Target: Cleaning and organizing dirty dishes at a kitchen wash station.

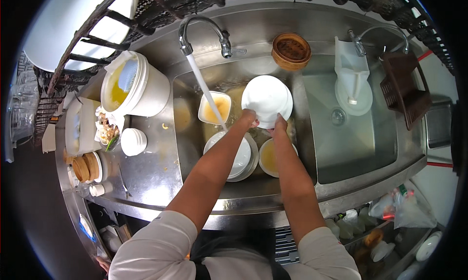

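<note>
Above the left sink basin [190,152], my left hand [249,117] grips the near left edge of a few overlapping white plates [265,97]. My right hand [279,124] has hold of their near right edge. Left of the plates sits a square white bowl [215,107] of cloudy yellowish liquid. A stream of water from the chrome faucet [200,18] falls past it onto a stack of white dishes [239,163], partly covered by my left forearm. Under my right forearm a round bowl [268,157] holds yellowish liquid.
The right basin [351,144] holds water, a white plastic container [351,59] and a round white lid or plate. A bamboo steamer [291,51] stands behind; a brown rack [406,90] is far right. On the left counter are a white bucket [153,86], food scraps [108,128], stacked bowls [134,142] and a fork [124,183].
</note>
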Demonstrator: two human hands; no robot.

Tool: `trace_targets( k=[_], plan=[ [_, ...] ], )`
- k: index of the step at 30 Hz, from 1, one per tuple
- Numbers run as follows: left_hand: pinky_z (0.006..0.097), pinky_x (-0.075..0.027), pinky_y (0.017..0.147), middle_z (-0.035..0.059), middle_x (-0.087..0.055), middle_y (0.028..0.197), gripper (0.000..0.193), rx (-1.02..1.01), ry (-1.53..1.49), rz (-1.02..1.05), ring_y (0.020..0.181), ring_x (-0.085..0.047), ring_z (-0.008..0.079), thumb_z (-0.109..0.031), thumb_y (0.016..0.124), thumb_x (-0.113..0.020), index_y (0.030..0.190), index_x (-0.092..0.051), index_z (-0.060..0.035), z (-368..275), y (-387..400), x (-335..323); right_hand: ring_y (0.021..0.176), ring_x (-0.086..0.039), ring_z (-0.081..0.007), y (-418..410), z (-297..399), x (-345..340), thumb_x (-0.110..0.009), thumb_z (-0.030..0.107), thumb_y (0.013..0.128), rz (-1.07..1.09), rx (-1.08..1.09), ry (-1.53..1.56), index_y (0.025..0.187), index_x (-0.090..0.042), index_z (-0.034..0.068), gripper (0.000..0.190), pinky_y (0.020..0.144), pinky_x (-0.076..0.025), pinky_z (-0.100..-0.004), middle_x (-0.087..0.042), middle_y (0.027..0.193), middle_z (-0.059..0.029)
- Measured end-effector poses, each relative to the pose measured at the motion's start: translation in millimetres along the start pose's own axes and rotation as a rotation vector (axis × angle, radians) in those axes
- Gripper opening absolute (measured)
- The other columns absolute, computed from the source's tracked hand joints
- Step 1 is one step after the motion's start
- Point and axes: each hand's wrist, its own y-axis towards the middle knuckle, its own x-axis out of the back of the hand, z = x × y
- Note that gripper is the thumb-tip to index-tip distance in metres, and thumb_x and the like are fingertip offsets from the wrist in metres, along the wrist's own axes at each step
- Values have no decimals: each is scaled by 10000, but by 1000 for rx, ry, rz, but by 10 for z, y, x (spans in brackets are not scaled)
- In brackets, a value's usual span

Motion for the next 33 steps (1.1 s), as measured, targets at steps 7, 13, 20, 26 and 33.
trace_targets(
  k=[7,13,20,26,33],
  plan=[
    [320,-461,422,74,-582,648,184,-398,332,126,466,-561,176,-82,881,-560,1052,-540,-18,24,-1321,118,878,-689,-343,-411,-133,429,-582,398,878,-177,911,-1703,943,-741,76,366,782,-542,-420,-720,944,-165],
    [289,-538,598,58,-632,860,250,-282,83,67,720,-642,154,-95,879,-636,1117,-567,-58,233,-2533,381,828,-696,-326,-322,-464,283,-618,150,832,-7,984,-1893,898,-741,110,145,740,-557,-422,-719,859,-116],
    [362,-548,793,90,-611,1106,392,-134,-442,-26,942,-641,200,-381,905,-649,1151,-575,-85,205,-2700,671,832,-648,-399,-1949,-185,223,-612,146,840,539,1401,-1290,936,-671,28,163,761,-517,-479,-675,903,-187],
    [262,-495,566,-6,-661,883,269,-166,-758,91,729,-621,129,-358,927,-624,1078,-570,-142,19,-2869,954,1060,-618,-359,-2103,-198,142,-561,223,934,856,1230,-881,1133,-669,33,296,919,-480,-416,-649,1190,-163],
    [217,-425,475,46,-669,876,207,-557,-76,-343,626,-584,94,-217,946,-581,1090,-610,-72,-321,-3820,1902,1173,-541,-397,321,-675,87,-426,244,973,796,843,-1637,1177,-612,-38,395,1026,-380,-432,-603,1231,-262]
  ],
)
